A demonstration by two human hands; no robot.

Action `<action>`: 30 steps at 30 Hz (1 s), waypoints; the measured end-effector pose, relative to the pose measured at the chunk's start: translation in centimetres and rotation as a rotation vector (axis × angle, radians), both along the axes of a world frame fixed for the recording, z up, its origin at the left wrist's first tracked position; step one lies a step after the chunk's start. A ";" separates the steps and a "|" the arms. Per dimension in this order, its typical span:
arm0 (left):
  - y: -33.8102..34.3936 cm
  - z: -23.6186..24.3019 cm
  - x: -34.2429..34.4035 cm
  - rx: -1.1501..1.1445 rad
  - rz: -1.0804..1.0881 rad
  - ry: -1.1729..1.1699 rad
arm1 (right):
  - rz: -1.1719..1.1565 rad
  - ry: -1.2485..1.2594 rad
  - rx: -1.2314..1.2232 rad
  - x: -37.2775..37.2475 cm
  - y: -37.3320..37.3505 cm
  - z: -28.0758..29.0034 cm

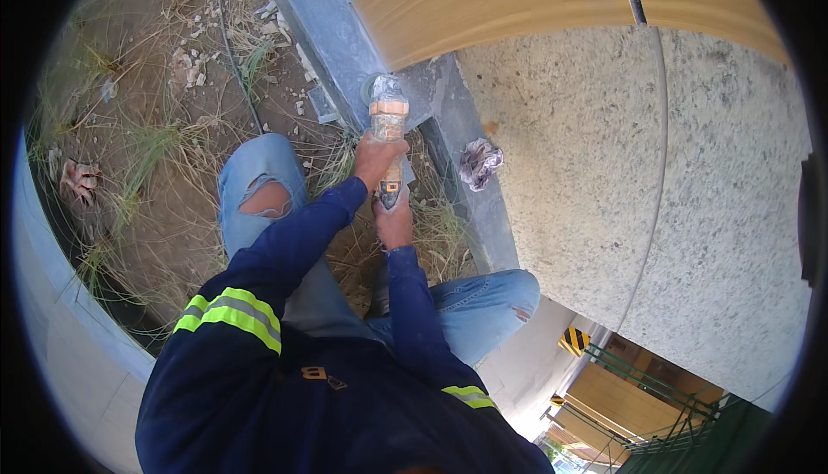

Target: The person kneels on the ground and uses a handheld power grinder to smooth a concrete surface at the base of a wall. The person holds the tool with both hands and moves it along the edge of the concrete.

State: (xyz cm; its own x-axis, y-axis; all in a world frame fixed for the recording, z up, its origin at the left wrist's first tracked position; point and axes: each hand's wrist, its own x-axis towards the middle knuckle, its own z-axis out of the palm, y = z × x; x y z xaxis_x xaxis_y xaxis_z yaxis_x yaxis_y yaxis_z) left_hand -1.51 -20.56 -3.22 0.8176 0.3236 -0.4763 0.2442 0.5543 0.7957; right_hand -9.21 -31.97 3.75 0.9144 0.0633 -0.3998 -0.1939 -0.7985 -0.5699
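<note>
A dusty orange and grey angle grinder points away from me, its head against the grey stone border at an inside corner. The disc shows only as a pale round edge at the left of the head. My left hand is wrapped round the middle of the body. Behind it, my right hand grips the rear end of the grinder. Right of the tool, a crumpled purplish-white wad lies by the edge of the border.
A tan panel and a speckled concrete slab lie beyond the border. One cable crosses the slab; another runs over the soil. Stone chips, dry grass and a crumpled pinkish thing are at left. My bent knees flank the work.
</note>
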 end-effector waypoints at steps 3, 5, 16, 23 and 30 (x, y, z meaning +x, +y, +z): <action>-0.1 4.3 -0.6 -0.146 -0.088 0.010 | -0.113 -0.059 -0.008 -1.4 -1.1 -1.1; -0.5 2.9 -1.4 -0.096 -0.118 0.055 | -0.133 -0.012 -0.050 -2.6 -0.3 0.2; 1.0 0.2 0.4 -0.487 -0.216 0.110 | -0.047 -0.087 0.020 -0.6 -0.2 -3.5; 0.1 1.5 -1.0 -0.326 -0.283 0.108 | -0.021 0.022 -0.011 -2.0 -0.5 1.3; 2.9 -1.7 -0.6 -0.092 -0.461 -0.073 | -0.093 -0.117 0.084 -2.2 0.8 -1.9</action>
State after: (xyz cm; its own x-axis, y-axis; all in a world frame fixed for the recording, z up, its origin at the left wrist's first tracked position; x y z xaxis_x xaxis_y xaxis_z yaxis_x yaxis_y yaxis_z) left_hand -2.12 -17.68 -4.95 0.8984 -0.1218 -0.4218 0.4265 0.4705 0.7725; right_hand -11.40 -31.22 1.85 0.9578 0.0050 -0.2875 -0.1933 -0.7290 -0.6566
